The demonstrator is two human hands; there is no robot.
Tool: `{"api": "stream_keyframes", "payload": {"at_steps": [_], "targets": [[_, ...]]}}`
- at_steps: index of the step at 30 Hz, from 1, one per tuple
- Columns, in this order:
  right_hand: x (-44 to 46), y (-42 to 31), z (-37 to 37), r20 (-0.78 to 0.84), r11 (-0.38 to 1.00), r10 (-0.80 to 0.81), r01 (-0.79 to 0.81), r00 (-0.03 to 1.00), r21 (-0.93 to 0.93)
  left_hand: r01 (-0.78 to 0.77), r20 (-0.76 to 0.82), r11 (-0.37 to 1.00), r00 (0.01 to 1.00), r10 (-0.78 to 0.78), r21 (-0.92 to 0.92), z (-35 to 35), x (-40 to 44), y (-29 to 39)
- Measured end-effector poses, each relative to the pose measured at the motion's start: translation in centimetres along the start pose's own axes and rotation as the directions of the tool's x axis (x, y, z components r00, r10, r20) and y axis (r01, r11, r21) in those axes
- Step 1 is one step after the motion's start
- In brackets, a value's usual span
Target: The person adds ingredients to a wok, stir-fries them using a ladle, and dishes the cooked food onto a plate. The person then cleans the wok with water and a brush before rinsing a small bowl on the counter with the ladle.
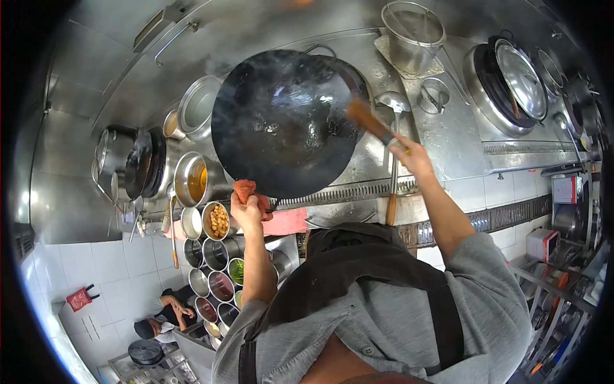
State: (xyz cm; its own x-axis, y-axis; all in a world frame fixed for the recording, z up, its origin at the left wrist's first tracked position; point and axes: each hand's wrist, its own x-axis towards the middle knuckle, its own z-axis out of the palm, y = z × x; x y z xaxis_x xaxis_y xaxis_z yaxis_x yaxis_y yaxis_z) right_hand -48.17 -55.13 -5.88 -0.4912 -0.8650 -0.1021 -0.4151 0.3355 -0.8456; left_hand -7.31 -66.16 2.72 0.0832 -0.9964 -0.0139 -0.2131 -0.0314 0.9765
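A large dark wok (275,134) sits over the stove, its inside wet and shiny, with steam or smoke above it. My left hand (248,216) is closed on a red cloth (244,189) at the wok's near-left rim, where the handle is; the cloth covers part of the grip. My right hand (416,159) is wrapped round a bamboo wok brush (369,121), blurred by motion, with its bristle end at the wok's right rim. Beside the brush, a wok ladle (393,168) with a wooden handle lies on the stove top, apart from my fingers.
Left of the wok stand a pot (199,107), a pot of orange liquid (190,179) and several ingredient tins (219,221). A strainer pot (416,38) is at the back right; a lidded wok (521,80) stands further right. Another person (173,320) is at lower left.
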Motion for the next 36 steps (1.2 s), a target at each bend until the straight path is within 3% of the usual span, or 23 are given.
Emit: {"api": "stream_keyframes", "payload": {"at_steps": [2, 4, 5, 7, 8, 9, 10, 11, 12, 14, 16, 18, 20, 22, 24, 26, 27, 28, 29, 30, 32, 34, 36], "targets": [[-1.1, 0.4, -3.0, -0.16, 0.998, 0.06, -0.058, 0.985, 0.013, 0.073, -0.04, 0.996, 0.996, -0.075, -0.051, 0.0, 0.6, -0.6], [-3.1, 0.8, -4.4, -0.209, 0.994, 0.084, -0.096, 0.974, -0.047, 0.001, -0.108, 1.0, 0.994, 0.0, 0.005, 0.4, 1.9, -2.9], [-4.1, 1.1, -5.0, -0.255, 0.986, 0.1, -0.13, 0.962, -0.104, 0.104, -0.061, 0.992, 0.992, -0.108, -0.066, 1.1, 1.9, -2.9], [-6.0, 4.9, -2.9, -0.34, 0.949, -0.046, -0.066, 0.939, -0.309, 0.266, 0.053, 0.956, 0.964, -0.261, -0.123, 1.8, 2.6, -4.7], [-6.9, 7.4, -1.4, -0.307, 0.903, -0.024, -0.112, 0.951, -0.416, 0.311, 0.035, 0.925, 0.95, -0.311, -0.219, 3.6, 1.8, -3.4], [-8.1, 7.4, -0.4, -0.221, 0.816, 0.12, -0.223, 0.968, -0.534, 0.344, 0.073, 0.908, 0.939, -0.336, -0.24, 4.6, 2.1, -4.4], [-9.1, 8.1, 0.5, -0.144, 0.775, 0.145, -0.203, 0.979, -0.598, 0.376, 0.111, 0.889, 0.927, -0.359, -0.26, 5.5, 2.5, -5.9], [-10.2, 7.5, 1.1, -0.085, 0.742, 0.283, -0.275, 0.955, -0.611, 0.35, 0.129, 0.894, 0.936, -0.327, -0.281, 6.9, 2.3, -6.3], [-11.1, 7.5, 1.5, -0.056, 0.836, 0.234, -0.23, 0.971, -0.498, 0.324, 0.145, 0.896, 0.945, -0.293, -0.302, 8.4, 2.1, -6.7], [-11.5, 6.8, 2.1, -0.087, 0.844, -0.09, 0.029, 0.992, -0.536, 0.363, 0.102, 0.869, 0.932, -0.349, -0.336, 10.9, 2.8, -6.7], [-11.7, 4.8, 2.7, -0.08, 0.846, -0.33, 0.257, 0.941, -0.468, 0.39, 0.107, 0.847, 0.92, -0.378, -0.362, 12.1, 3.0, -6.5], [-12.1, 2.2, 3.9, 0.045, 0.966, 0.111, -0.097, 0.993, -0.239, 0.39, 0.129, 0.841, 0.92, -0.37, -0.375, 12.9, 3.1, -7.1], [-11.3, 7.6, 7.4, 0.045, 0.869, 0.155, -0.114, 0.987, -0.482, 0.394, 0.164, 0.843, 0.919, -0.358, -0.367, 13.3, 3.1, -7.9], [-11.2, 7.0, 8.1, 0.044, 0.815, 0.216, -0.155, 0.975, -0.559, 0.4, 0.148, 0.821, 0.916, -0.373, -0.407, 13.0, 3.0, -7.7], [-10.9, 7.2, 8.2, 0.057, 0.815, 0.229, -0.16, 0.972, -0.557, 0.474, 0.286, 0.847, 0.868, -0.405, -0.241, 11.3, 3.9, -8.0], [-11.5, 8.8, 8.2, -0.219, 0.943, 0.117, -0.177, 0.969, -0.283, 0.457, 0.238, 0.873, 0.879, -0.413, -0.17, 9.4, 4.4, -9.7], [-11.7, 9.0, 7.4, -0.223, 0.961, 0.273, -0.278, 0.936, 0.012, 0.334, 0.147, 0.942, 0.934, -0.326, -0.036, 8.1, 4.3, -10.4], [-11.8, 9.0, 6.3, -0.176, 0.881, 0.427, -0.365, 0.887, 0.3, 0.218, 0.07, 0.969, 0.971, -0.227, 0.114, 6.8, 4.0, -11.4], [-11.8, 8.2, 5.3, -0.158, 0.87, 0.446, -0.384, 0.881, 0.309, 0.181, 0.016, 0.957, 0.982, -0.189, 0.225, 5.2, 4.2, -14.6], [-11.8, 6.6, 4.4, -0.14, 0.856, 0.468, -0.408, 0.873, 0.319, 0.194, -0.001, 0.958, 0.98, -0.198, 0.214, 3.4, 3.5, -15.1], [-11.5, 3.0, 3.5, -0.147, 0.872, 0.433, -0.373, 0.889, 0.317, 0.226, -0.06, 0.836, 0.972, -0.227, 0.499, 0.0, 1.5, -15.5], [-9.5, 1.4, 3.9, -0.157, 0.914, 0.261, -0.191, 0.952, 0.359, 0.205, -0.041, 0.825, 0.975, -0.216, 0.527, -3.4, -0.4, -18.6], [-7.2, -6.4, 4.8, -0.152, 0.918, 0.279, -0.217, 0.948, 0.333, 0.182, -0.021, 0.811, 0.978, -0.205, 0.556, -4.7, -2.0, -21.1]]}}
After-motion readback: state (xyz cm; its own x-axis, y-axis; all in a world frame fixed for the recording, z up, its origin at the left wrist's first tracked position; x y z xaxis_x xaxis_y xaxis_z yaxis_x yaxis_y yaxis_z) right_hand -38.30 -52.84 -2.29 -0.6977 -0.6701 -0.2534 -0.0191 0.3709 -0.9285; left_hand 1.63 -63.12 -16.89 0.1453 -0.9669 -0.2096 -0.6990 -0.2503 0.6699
